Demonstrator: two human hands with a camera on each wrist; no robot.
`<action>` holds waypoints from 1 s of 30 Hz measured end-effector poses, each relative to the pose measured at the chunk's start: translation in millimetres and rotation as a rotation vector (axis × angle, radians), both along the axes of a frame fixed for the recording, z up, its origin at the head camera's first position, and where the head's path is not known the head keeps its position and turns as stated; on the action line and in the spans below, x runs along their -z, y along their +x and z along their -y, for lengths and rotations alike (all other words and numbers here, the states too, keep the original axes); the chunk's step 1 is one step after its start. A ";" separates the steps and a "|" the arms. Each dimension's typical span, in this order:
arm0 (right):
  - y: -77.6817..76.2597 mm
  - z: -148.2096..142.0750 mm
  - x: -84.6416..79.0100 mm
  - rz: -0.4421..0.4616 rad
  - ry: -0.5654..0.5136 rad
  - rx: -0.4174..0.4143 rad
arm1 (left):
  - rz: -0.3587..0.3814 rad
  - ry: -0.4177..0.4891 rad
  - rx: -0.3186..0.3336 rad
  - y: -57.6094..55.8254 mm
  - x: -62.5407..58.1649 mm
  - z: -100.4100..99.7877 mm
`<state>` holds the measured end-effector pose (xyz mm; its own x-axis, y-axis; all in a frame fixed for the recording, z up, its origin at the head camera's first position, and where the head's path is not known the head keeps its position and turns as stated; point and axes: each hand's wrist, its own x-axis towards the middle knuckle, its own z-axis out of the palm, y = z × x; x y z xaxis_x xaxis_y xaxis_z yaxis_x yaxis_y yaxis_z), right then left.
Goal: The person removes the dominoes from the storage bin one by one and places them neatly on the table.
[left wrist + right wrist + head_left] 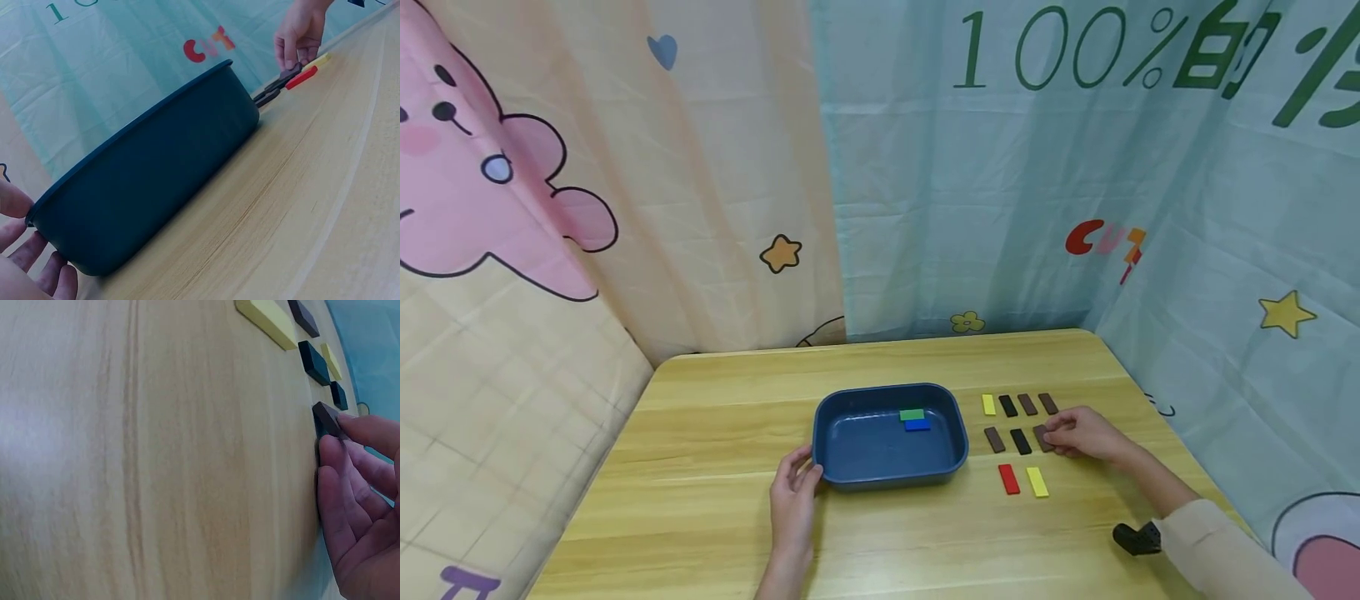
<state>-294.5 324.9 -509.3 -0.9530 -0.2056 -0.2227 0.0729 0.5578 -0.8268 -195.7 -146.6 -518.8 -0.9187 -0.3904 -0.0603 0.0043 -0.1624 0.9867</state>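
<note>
My right hand pinches a brown rectangular block between thumb and fingertips, at the right end of the middle row. One end of it shows tilted off the tabletop in the right wrist view. My left hand holds the front left corner of a dark blue plastic basin, its thumb by the rim and its fingers against the outer wall. Inside the basin lie a green block and a blue block, side by side near the back right.
Several flat blocks lie in rows right of the basin, among them a red block, a yellow block and a black block. A black object is by the right sleeve. Printed curtains stand behind the wooden table.
</note>
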 end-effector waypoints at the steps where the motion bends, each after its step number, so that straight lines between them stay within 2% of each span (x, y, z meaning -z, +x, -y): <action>1: -0.1 0.8 -0.7 -0.011 0.009 -0.004 | -0.002 0.001 0.000 0.0 0.0 0.2; 10: -0.1 7.3 -1.1 -0.065 0.127 0.017 | -0.008 0.003 0.013 0.3 -0.3 0.9; 16: 1.3 8.9 -5.3 -0.075 0.155 0.022 | -0.008 0.003 0.013 0.5 -0.4 0.7; 20: 0.4 11.7 -12.0 -0.099 0.193 0.016 | -0.010 0.005 0.013 -0.1 -2.9 1.2; 26: -4.2 16.3 -24.2 -0.184 0.279 -0.020 | -0.006 0.008 0.022 0.0 -4.9 1.4; 30: -8.8 19.6 -30.6 -0.219 0.283 -0.045 | -0.001 0.005 0.021 0.2 -4.0 0.8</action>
